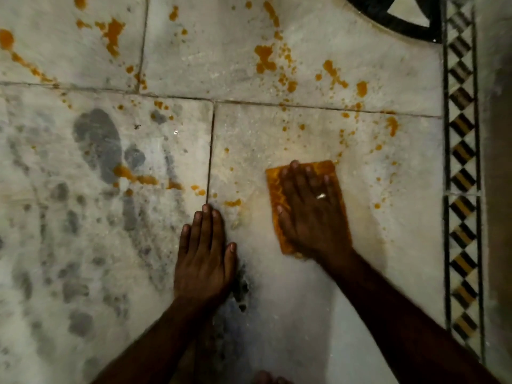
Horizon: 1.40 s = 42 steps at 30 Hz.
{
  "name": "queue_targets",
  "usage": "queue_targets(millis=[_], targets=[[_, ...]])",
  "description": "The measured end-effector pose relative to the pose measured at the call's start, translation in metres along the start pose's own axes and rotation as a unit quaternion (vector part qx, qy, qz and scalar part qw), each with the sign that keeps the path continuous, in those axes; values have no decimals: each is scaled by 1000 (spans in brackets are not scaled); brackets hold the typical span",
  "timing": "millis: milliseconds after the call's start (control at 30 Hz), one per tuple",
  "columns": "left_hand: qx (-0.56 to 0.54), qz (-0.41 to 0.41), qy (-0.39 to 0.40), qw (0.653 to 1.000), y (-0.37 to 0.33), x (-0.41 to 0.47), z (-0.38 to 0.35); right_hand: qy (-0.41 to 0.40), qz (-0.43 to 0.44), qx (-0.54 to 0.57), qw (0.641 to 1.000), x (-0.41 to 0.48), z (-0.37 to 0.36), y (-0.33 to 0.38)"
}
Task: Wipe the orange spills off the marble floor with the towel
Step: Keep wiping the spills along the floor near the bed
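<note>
A folded towel [274, 189], stained orange, lies flat on the marble floor [304, 300] right of centre. My right hand [310, 214] presses palm-down on top of it, fingers spread, a ring on one finger. My left hand [203, 253] rests flat on the bare floor to the left of the towel, fingers together, holding nothing. Orange spills [266, 58] spatter the tiles beyond the towel, with more orange spills at the far left [112, 31] and a streak [135, 177] on the left tile.
A black, white and amber patterned border strip [461, 173] runs down the right side. A dark curved inlay [393, 15] sits at the top right. Grey mottled patches [97, 139] mark the left tile. Tile joints [212, 145] cross the floor. Toes [270, 378] show at the bottom edge.
</note>
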<state>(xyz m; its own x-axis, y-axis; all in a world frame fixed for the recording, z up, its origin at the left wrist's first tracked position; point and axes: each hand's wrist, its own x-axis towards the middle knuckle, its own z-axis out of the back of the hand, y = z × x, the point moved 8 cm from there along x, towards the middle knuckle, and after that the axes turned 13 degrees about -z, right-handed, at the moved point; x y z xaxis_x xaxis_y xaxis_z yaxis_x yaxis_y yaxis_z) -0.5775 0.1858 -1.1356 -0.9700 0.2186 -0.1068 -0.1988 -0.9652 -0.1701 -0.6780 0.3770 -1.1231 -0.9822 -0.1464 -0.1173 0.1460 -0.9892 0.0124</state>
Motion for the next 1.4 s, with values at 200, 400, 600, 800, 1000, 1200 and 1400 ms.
queue_targets(millis=[200,400,600,800,1000,1200,1400], targets=[[6,-3,-29,1000,0,-2,0,-7,-225,-19,974,-37,1,-112],[-8,-4,-42,999,-5,0,1,19,-146,-2,989,-106,-9,-28],[-7,-15,-63,998,-4,-2,3,9,-139,-4,990,7,5,-86],[-8,-11,-74,997,-4,-2,6,-6,-347,0,938,-44,2,-178],[-8,3,-64,998,-4,-2,4,18,-182,-2,983,-106,-9,-26],[-2,6,-43,999,3,-1,2,18,20,2,1000,9,2,17],[-13,29,-26,999,15,-3,4,-8,-170,-19,985,14,4,-65]])
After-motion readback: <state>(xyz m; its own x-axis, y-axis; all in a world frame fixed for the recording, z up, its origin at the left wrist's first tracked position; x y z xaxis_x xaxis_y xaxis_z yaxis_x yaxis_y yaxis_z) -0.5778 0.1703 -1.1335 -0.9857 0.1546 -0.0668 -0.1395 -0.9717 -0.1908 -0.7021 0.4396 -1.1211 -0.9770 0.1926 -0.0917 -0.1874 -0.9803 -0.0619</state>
